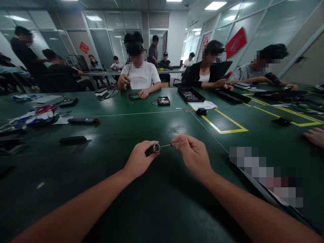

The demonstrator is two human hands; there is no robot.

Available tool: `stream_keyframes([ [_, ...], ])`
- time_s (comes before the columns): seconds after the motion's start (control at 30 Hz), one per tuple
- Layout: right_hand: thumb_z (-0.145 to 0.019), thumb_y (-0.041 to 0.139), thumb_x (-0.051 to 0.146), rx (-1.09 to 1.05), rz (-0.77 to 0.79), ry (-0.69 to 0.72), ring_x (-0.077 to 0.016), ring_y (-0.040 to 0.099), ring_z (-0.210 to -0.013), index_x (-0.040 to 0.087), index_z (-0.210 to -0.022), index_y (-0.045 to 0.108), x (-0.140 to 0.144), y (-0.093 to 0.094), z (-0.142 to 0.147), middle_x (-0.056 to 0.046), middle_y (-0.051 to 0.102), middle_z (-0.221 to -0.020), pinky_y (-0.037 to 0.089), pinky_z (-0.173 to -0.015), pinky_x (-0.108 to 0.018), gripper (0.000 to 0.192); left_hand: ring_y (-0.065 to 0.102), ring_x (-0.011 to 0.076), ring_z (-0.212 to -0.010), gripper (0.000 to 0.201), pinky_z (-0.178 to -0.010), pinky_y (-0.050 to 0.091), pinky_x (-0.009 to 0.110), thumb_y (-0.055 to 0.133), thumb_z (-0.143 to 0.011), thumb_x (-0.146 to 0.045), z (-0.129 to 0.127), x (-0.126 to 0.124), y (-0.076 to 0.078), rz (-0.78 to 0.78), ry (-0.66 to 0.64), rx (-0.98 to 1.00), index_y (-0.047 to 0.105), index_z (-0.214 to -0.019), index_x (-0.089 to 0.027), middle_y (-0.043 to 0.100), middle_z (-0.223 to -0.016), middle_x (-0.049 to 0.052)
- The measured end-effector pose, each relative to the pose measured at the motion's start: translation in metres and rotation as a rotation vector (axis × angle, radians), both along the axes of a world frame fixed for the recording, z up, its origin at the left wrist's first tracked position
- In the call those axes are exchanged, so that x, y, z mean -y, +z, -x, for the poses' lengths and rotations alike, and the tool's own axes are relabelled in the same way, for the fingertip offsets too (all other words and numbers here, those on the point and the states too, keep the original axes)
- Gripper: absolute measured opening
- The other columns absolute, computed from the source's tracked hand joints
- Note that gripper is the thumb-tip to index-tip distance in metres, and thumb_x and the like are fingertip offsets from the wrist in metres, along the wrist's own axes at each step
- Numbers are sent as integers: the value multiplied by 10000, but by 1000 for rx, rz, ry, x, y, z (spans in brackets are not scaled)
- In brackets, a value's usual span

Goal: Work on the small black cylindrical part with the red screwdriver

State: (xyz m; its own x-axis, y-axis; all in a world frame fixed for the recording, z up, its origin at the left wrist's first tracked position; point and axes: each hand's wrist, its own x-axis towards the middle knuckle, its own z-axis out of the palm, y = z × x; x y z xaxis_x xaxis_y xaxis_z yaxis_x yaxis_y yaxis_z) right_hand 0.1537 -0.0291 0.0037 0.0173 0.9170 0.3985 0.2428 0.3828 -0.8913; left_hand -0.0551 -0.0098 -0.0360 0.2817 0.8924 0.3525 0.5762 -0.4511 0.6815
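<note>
My left hand (142, 158) is wrapped round a dark cylindrical part (156, 147) whose round, light-rimmed end faces right. My right hand (193, 153) pinches the handle of a small screwdriver (174, 144), which looks clear with a red band. Its thin metal shaft runs left, and the tip meets the open end of the cylinder. Whether the tip sits on a screw in there is too small to tell. Both hands are above the green table (152, 209), near the middle of the view.
On the left lie a black cylindrical tool (83, 121), a dark flat piece (73, 140) and a pile of gloves and cables (37, 116). Black parts trays (190, 95) and a small black block (201, 111) stand ahead. A co-worker's hand (315, 136) rests at right.
</note>
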Motion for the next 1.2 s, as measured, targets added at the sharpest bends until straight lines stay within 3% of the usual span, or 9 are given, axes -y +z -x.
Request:
stream_keyframes([
  [0.27, -999, 514, 361, 27, 3, -1, -201, 669, -818, 211, -1091, 646, -1, -5, 0, -48, 724, -909, 501, -725, -337, 220, 651, 241, -1133, 353, -1040, 487, 443, 725, -879, -176, 1, -1, 1, 20, 20, 12, 697, -1226, -241, 714, -1197, 52],
  [0.53, -1016, 483, 500, 100, 10, -6, -192, 616, -685, 223, -907, 701, 2, 1, 1, -22, 655, -734, 441, -632, -332, 369, 650, 248, -1140, 352, -1038, 488, 457, 729, -875, -178, 1, 0, -1, 17, -2, 7, 700, -1220, -239, 714, -1202, 55],
  [0.7, -1006, 510, 398, 36, 32, -16, -207, 657, -773, 229, -1068, 647, 0, -5, 1, -37, 705, -860, 481, -689, -343, 226, 648, 251, -1149, 349, -1047, 486, 461, 722, -882, -191, 2, 0, 1, 26, 9, 7, 699, -1224, -253, 713, -1208, 55],
  [0.8, -998, 518, 367, 11, 29, 1, -204, 656, -814, 230, -1058, 618, -1, -7, 1, -36, 699, -895, 490, -724, -343, 180, 650, 244, -1143, 356, -1045, 489, 455, 720, -883, -184, 2, 0, 0, 26, 15, 6, 696, -1232, -248, 714, -1203, 55],
  [1.0, -1035, 455, 465, 130, -4, -19, -185, 594, -671, 233, -920, 685, 1, -2, 1, -17, 652, -744, 443, -643, -335, 346, 650, 247, -1149, 356, -1053, 478, 456, 731, -876, -168, 1, -1, -1, 18, 2, 1, 698, -1223, -238, 714, -1212, 58],
  [1.2, -1010, 503, 354, 30, -2, -14, -213, 658, -844, 234, -1103, 597, -3, -10, 0, -41, 697, -922, 493, -743, -348, 179, 645, 244, -1152, 352, -1050, 477, 452, 730, -881, -174, 1, 0, 1, 32, 19, 9, 698, -1225, -244, 713, -1210, 50],
])
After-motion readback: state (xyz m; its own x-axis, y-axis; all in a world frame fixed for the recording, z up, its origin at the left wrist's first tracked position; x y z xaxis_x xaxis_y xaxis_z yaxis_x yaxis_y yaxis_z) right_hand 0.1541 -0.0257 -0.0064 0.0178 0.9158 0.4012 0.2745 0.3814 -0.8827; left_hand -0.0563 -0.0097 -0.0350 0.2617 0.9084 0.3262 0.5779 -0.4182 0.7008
